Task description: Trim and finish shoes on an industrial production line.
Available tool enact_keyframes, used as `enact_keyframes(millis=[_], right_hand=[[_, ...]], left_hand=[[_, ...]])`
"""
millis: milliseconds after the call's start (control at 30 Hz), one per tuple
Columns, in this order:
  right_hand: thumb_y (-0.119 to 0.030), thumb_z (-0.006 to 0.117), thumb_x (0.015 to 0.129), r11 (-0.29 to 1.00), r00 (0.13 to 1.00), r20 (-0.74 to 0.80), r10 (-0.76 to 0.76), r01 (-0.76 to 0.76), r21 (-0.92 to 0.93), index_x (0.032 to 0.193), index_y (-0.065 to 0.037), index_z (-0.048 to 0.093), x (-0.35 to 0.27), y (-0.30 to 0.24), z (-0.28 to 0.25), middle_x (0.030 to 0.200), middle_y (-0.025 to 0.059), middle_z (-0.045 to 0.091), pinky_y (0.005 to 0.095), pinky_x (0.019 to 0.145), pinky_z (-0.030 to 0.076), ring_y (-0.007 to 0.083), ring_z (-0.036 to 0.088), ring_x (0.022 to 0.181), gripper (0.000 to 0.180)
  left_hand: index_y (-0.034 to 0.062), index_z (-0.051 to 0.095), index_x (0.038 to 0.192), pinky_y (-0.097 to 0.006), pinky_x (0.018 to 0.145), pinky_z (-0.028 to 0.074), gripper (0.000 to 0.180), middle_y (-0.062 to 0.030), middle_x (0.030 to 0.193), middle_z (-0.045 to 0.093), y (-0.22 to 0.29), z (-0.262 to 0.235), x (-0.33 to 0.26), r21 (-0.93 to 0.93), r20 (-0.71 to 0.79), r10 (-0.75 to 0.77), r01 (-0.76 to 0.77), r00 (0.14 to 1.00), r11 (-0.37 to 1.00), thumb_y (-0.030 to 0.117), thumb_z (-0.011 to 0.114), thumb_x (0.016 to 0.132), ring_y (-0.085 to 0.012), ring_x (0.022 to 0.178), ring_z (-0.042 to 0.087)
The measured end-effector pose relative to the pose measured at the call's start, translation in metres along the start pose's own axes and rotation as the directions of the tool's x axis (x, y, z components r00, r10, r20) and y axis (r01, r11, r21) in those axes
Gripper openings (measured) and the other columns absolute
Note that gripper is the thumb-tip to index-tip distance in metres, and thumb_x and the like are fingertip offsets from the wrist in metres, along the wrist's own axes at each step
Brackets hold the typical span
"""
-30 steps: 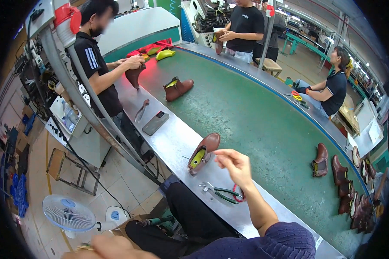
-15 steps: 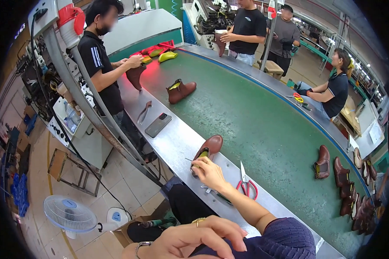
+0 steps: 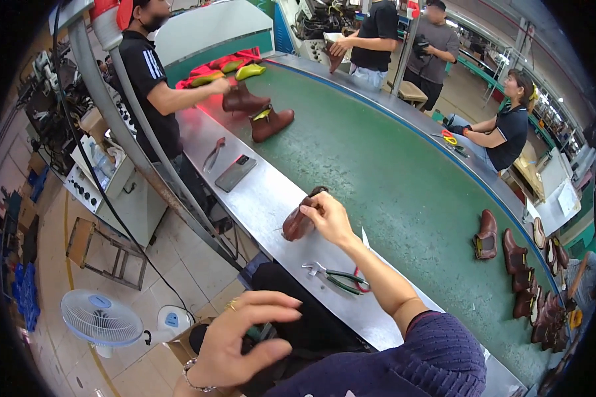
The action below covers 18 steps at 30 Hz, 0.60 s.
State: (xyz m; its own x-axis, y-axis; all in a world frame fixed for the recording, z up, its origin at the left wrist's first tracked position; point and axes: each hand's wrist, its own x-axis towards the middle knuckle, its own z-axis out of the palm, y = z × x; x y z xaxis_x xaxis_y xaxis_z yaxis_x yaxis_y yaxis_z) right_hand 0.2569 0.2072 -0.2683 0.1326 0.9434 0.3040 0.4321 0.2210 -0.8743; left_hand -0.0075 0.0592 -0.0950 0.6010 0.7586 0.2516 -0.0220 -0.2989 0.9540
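My right hand (image 3: 329,220) is closed on a brown ankle boot (image 3: 299,223) at the steel edge of the work surface, thumb and fingers pinching its upper. The boot is tipped, and my fingers hide part of it. Lower in the head view, my left hand (image 3: 245,334) hovers off the bench with fingers apart and nothing in it. Green-handled pincers (image 3: 338,276) lie on the steel near my right forearm. Behind that forearm, red-handled scissors (image 3: 365,239) are mostly covered.
A phone (image 3: 236,173) and another hand tool (image 3: 214,155) rest farther up the steel ledge (image 3: 271,215). Across the green belt (image 3: 377,178), several brown boots (image 3: 523,278) line the right edge. A co-worker (image 3: 149,99) handles a boot at the left; a fan (image 3: 101,324) stands below.
My right hand has turned the boot, so its toe no longer points away over the belt. My left hand has moved left and spread. The co-worker's boot now rests beside another on the belt.
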Motion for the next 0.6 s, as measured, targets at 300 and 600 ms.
enact_keyframes(millis=[300, 600], right_hand=[[-0.022, 0.067, 0.092, 0.816, 0.931, 0.305, -0.199, -0.015, 0.578, 0.080, -0.005, 0.060, -0.033, -0.152, -0.042, 0.069, -0.0056, 0.050, 0.0195, 0.044, 0.030, 0.0007, 0.043, 0.049, 0.022], [-0.031, 0.061, 0.096, 0.762, 0.848, 0.525, -0.070, -0.294, 0.577, 0.082, -0.009, 0.065, -0.023, -0.163, 0.031, 0.065, -0.0079, 0.055, 0.0182, 0.045, 0.027, -0.0005, 0.038, 0.049, 0.026]], left_hand=[[0.0013, 0.024, 0.150, -0.038, 0.109, 0.035, 0.107, -0.0197, 0.150, 0.034, -0.086, -0.012, -0.022, 0.631, -0.075, -0.064, 0.097, 0.995, 0.770, 0.022, 0.087, 0.066, -0.0317, 0.136, 0.039], [0.0076, 0.001, 0.155, -0.037, 0.114, 0.028, 0.129, -0.0131, 0.157, 0.023, -0.118, 0.010, -0.032, -0.095, -0.192, -0.044, 0.026, 0.980, 0.995, 0.015, 0.091, 0.062, -0.0236, 0.142, 0.030]])
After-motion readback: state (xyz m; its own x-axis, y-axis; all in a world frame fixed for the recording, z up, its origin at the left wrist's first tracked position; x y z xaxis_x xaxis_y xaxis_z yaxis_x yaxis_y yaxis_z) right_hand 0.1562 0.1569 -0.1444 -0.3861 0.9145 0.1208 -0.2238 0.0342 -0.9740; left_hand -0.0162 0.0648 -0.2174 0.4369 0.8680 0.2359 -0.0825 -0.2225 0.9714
